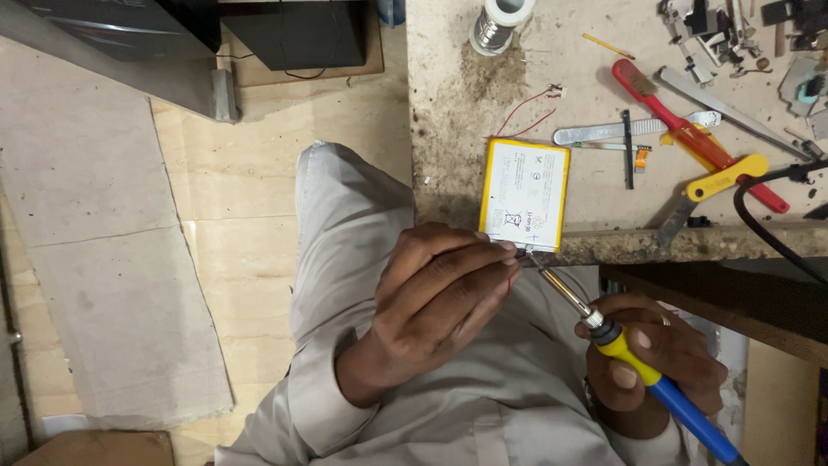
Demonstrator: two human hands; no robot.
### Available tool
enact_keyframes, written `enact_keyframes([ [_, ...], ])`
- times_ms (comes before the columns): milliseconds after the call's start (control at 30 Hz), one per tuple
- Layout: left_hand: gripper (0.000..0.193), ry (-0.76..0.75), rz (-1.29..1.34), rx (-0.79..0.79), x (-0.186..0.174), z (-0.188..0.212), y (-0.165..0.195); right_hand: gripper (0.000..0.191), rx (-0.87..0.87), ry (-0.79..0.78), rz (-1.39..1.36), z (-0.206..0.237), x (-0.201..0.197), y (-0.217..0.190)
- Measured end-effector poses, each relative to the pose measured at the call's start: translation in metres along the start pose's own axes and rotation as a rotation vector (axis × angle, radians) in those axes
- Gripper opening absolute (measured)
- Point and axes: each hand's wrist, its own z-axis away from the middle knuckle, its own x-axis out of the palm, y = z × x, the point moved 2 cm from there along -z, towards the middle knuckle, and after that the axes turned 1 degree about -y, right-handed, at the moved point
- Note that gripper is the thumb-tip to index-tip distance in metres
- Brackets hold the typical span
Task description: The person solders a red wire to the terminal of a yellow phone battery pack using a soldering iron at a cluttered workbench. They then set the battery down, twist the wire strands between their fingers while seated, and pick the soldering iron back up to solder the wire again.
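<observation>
Where wires meet battery [523, 195] — both hands, left [440, 289] pinching, right [651, 362] gripping iron [634, 362].

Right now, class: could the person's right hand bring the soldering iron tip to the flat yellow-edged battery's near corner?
Probably yes. The right hand holds the soldering iron, its tip already at the battery corner. Only the left hand fingers, pinching there, crowd the spot.

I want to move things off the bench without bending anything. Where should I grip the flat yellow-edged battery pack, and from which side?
Probably by the two long yellow edges of the battery pack, coming from above at its far half. It lies flat on the workbench, and its near end is taken up by the left hand and the soldering iron tip held in the right hand.
</observation>
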Motion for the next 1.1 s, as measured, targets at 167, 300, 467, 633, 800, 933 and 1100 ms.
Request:
enact_keyframes([
  [167, 0.022, -0.006, 0.003, 0.0, 0.0, 0.001, 0.0, 0.044, -0.089, -0.073, 0.0, -0.003, 0.014, -0.013],
  [300, 0.023, -0.008, 0.003, 0.0, 0.001, 0.001, 0.0, 0.047, -0.017, 0.053, -0.112, -0.006, 0.036, -0.019],
  [467, 0.022, -0.01, 0.002, 0.008, 0.0, 0.001, -0.001, 0.03, -0.892, -0.132, 0.184, -0.014, 0.077, -0.035],
  [633, 0.023, -0.011, 0.001, 0.008, -0.001, 0.001, 0.0, 0.021, -0.812, -0.049, 0.172, -0.022, 0.092, -0.042],
  [800, 0.023, -0.006, 0.006, 0.008, -0.001, 0.0, -0.001, 0.037, -0.129, -0.258, -0.886, -0.013, 0.101, -0.039],
  [933, 0.024, -0.016, 0.006, 0.0, -0.002, 0.001, -0.001, 0.029, -0.971, 0.017, 0.202, -0.006, 0.098, -0.033],
  [1100, 0.023, -0.007, 0.008, -0.007, 0.0, 0.001, 0.0, 0.032, -0.99, -0.097, 0.375, -0.009, 0.074, -0.024],
])
